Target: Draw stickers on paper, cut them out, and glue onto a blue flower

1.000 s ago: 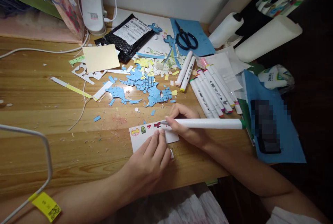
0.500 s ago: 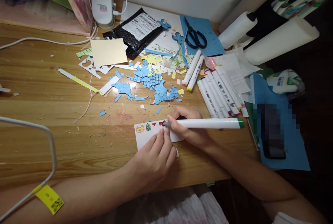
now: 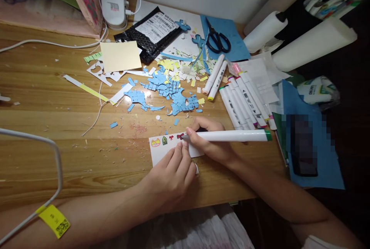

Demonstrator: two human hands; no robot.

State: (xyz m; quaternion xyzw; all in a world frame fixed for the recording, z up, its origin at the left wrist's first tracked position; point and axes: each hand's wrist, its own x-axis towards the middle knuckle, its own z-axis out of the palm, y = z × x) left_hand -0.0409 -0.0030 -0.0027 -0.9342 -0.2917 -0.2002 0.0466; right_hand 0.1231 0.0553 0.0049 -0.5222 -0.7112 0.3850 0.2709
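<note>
Marker (image 3: pixel 234 136) in grip, we bent over a white paper strip (image 3: pixel 157 156) that lay on the wooden table (image 3: pixel 86 172), near its front edge. Our right hand (image 3: pixel 210 141) was closed around the marker's grey front end, thumb and fingers pinched together, the green-tipped end pointing off to the right. The nib end was at a dark red figure (image 3: pixel 179 137) near the strip's upper edge; whether it touched the paper was too small for us to tell.

Our left hand (image 3: pixel 175 170) lay over the strip, fingers together and slightly bent, two fingertips just below the figure. Its thumb was out of sight, so we could not tell whether it had hold of anything.

To the left of that figure stood a small red bow (image 3: pixel 171 138), a green shape (image 3: pixel 164 140) and a yellow animal head (image 3: pixel 155 142). We judged the step in hand to be drawing or filling in the dark red figure. The next move, as we read it, called for short, light strokes, a firmly pinned strip, and left fingertips well clear of any wet ink.
</note>
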